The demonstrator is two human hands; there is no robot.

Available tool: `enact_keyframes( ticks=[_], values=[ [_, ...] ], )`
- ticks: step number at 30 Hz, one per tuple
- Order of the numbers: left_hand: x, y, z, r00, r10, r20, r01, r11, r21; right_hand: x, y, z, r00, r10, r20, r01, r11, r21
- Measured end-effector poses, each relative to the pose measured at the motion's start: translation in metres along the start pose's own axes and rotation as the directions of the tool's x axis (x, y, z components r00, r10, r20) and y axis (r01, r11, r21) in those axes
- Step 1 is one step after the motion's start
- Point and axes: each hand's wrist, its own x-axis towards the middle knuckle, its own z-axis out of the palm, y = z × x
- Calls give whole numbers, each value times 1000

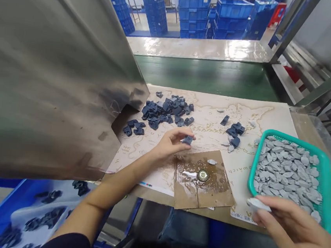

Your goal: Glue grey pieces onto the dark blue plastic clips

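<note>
Though apart, hands [171,144] around small pieces [187,140]

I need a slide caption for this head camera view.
The left hand holds a dark blue moulded piece while the right hand holds a pale grey piece beside a teal plastic basket.

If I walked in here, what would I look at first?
Probably the bright teal basket on the right, heaped with little grey pieces, and the pile of dark blue pieces on the printed sheet. Next, the hands: the left hand holds a dark blue piece above a wet brown mat, and the right hand holds a pale grey piece beside the basket.
</note>
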Motion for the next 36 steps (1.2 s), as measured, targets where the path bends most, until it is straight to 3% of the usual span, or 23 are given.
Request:
enact_keyframes(
  ticks=[5, 11, 23, 31, 36],
  values=[
    [-12, -3, 8, 985, 157, 76, -157, 988, -7, 29, -35, 53, 955, -262, 138, 258, 965, 49],
    [-12, 12, 10, 942, 280, 186, -291, 956, 36, 43, -43, 85, 896, -436, 87, 418, 892, 171],
    [-10, 18, 10, 927, 329, 182, -354, 926, 130, 43, -44, 85, 831, -522, 192, 524, 851, 43],
    [-12, 23, 8, 895, 373, 244, -433, 857, 279, 54, -54, 72, 759, -515, 399, 589, 804, -84],
    [-14, 22, 9, 900, 358, 247, -427, 838, 340, 60, -45, 78, 778, -476, 409, 544, 837, -59]
  ],
)
